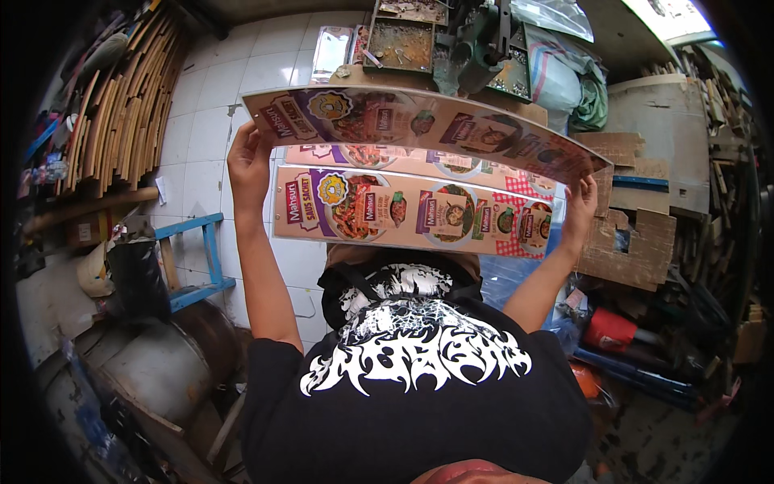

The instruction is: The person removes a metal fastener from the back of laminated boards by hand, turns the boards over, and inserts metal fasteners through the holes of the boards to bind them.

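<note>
Raised before me is a long printed sign panel (439, 121) with food pictures, tilted so its face is seen at a slant. My left hand (250, 153) grips its left end, fingers curled round the edge. At the opposite end, my right hand (580, 198) holds the lower corner with bent fingers. Below it lies a matching panel (415, 211) with bowls of food, a yellow badge and red checks, close to my lap. A strip of another similar panel (387, 155) shows between the two, mostly hidden. Neither hand touches these lower panels.
Beyond the panels stands a dark metal machine (481, 60) with trays of small metal parts (401, 46). Wooden slats (121, 105) are stacked at the left, near a blue frame (214, 254). Torn cardboard (633, 246) and a red object (610, 329) are at the right.
</note>
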### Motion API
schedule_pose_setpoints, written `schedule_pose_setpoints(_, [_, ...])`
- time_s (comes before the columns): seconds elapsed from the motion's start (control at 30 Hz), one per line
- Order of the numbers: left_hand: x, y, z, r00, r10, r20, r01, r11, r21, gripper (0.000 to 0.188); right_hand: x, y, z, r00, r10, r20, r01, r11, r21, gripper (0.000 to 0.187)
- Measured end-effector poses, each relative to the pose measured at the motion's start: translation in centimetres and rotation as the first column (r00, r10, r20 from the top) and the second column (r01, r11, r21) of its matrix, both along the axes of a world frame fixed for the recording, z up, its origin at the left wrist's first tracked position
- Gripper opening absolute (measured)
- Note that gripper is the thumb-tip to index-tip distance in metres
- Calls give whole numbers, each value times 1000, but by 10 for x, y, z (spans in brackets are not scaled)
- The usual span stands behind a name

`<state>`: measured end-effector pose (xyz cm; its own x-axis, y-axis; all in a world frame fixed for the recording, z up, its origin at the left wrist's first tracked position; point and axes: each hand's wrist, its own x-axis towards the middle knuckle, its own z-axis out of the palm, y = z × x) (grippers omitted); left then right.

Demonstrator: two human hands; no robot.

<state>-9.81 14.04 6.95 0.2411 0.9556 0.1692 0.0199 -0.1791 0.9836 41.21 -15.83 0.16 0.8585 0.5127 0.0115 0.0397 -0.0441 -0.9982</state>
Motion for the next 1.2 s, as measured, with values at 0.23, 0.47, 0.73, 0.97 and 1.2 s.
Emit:
schedule_pose_setpoints(0.23, [0,16,-33,911,84,-403,-83,996,21,23,-3,3,-21,999,28,46,-20,986,-166,32])
schedule_pose_setpoints(0.47, [-3,19,-53,846,31,-532,-62,997,-39,32,3,-4,-28,988,81,132,-28,930,-366,31])
schedule_pose_setpoints(0.73, [-9,1,-53,726,91,-681,-99,995,28,46,-16,-12,-25,983,62,171,23,891,-454,37])
schedule_pose_setpoints(0.97, [-25,-25,-48,766,-45,-641,-161,952,-260,50,-45,-24,-18,996,76,39,-46,863,-503,51])
schedule_pose_setpoints(1.2, [-25,-35,-55,859,-52,-509,-94,962,-256,47,-53,-25,-19,995,101,20,-82,893,-443,56])
